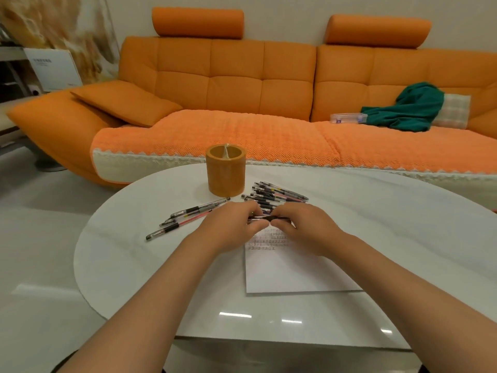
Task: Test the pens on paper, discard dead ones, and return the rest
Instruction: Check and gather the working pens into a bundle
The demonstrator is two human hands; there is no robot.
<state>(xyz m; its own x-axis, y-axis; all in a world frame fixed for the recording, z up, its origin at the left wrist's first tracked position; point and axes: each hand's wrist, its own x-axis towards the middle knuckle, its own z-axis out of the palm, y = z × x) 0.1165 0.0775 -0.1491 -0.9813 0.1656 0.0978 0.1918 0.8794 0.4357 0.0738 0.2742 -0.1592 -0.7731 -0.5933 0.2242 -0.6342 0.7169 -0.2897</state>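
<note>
Both hands meet over the top of a white sheet of paper (pixel 290 270) that carries lines of test scribbles. My left hand (pixel 231 227) and my right hand (pixel 304 227) pinch one dark pen (pixel 269 218) between them, held level just above the paper. Behind the hands lies a pile of several pens (pixel 277 196). Another group of several pens (pixel 188 215) lies to the left. An orange cylindrical pen holder (pixel 226 170) stands upright at the far edge of the table.
The white oval table (pixel 134 265) has a glossy near edge. An orange sofa (pixel 242 90) runs along the far side, with a green cloth (pixel 408 109) and a clear plastic case (pixel 347 118) on its seat.
</note>
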